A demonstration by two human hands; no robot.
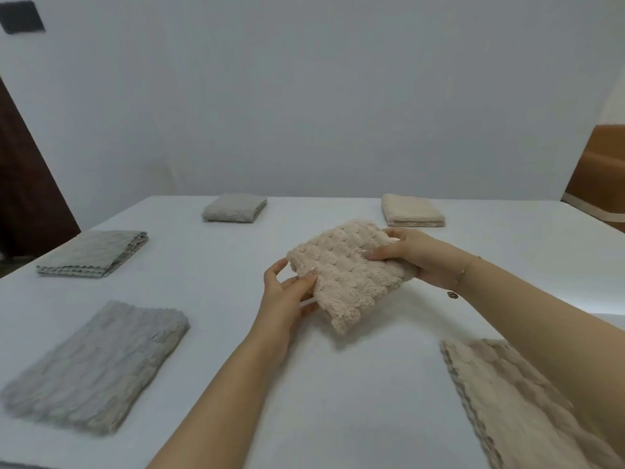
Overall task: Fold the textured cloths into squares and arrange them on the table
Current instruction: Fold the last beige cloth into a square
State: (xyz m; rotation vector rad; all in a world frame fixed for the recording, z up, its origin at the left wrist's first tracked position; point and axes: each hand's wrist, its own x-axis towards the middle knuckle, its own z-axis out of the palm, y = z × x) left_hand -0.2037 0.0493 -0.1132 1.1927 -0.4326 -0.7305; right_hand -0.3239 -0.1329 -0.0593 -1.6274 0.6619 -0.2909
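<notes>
White table [338, 401], hands [287, 299] holding beige cloth [348, 275]

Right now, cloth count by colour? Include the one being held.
Grey cloths: 3: far, left middle, left near.
Beige cloths: 3: far right, near right, and the one held between the left hand and the right hand.
Total: 6 cloths.
</notes>
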